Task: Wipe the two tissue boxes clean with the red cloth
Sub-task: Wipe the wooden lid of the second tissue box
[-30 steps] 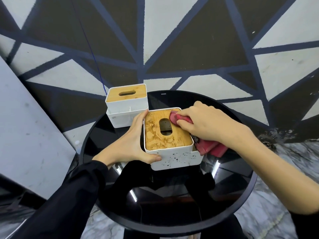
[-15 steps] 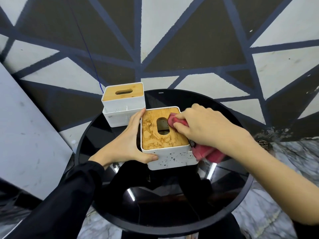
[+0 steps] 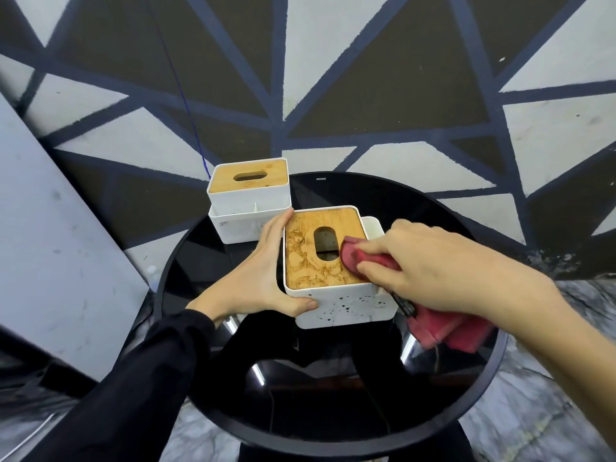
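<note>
Two white tissue boxes with wooden lids stand on a round black glass table [image 3: 333, 411]. The near box [image 3: 343, 301] has dark specks on its front wall and stain marks on its lid. My left hand [image 3: 256, 278] grips its left side, thumb on the front wall. My right hand [image 3: 426, 265] holds the red cloth [image 3: 353, 255] and presses it on the lid, right of the oval slot. The cloth's loose end hangs down past the box's right side. The far box [image 3: 248, 198] stands at the table's back left, untouched.
The table's back edge is close to a wall painted with dark and pale triangles [image 3: 333, 78]. A grey panel [image 3: 56, 245] leans at the left. Marble floor [image 3: 533, 411] shows around the table. A thin blue cord [image 3: 186, 105] hangs behind the far box.
My right hand has slid the red cloth toward me along the lid's right side, from beside the slot's far end to its near end. My left hand keeps its hold on the box.
</note>
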Available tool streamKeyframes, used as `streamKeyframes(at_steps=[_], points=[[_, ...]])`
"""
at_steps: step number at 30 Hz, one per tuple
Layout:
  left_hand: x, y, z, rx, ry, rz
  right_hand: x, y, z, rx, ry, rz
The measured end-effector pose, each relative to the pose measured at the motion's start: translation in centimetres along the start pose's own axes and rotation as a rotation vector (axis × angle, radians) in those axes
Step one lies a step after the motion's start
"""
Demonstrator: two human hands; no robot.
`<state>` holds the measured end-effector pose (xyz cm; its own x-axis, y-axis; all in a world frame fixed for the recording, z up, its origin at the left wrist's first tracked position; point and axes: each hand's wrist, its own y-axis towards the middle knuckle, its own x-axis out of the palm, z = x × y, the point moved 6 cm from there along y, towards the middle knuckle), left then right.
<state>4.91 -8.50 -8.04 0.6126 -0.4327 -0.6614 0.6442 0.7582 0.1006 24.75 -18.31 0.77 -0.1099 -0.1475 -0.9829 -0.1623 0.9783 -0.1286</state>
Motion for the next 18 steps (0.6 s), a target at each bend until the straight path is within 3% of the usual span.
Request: streamKeyframes(at_steps=[7, 18], points=[[0.1, 0.0, 0.1, 0.009, 0.013, -0.005, -0.2, -0.2, -0.2, -0.019, 0.003, 0.002], [-0.2, 0.0, 0.4, -0.005, 0.006, 0.014, -0.6, 9.7, 2.2, -0.045, 0.074, 0.157]])
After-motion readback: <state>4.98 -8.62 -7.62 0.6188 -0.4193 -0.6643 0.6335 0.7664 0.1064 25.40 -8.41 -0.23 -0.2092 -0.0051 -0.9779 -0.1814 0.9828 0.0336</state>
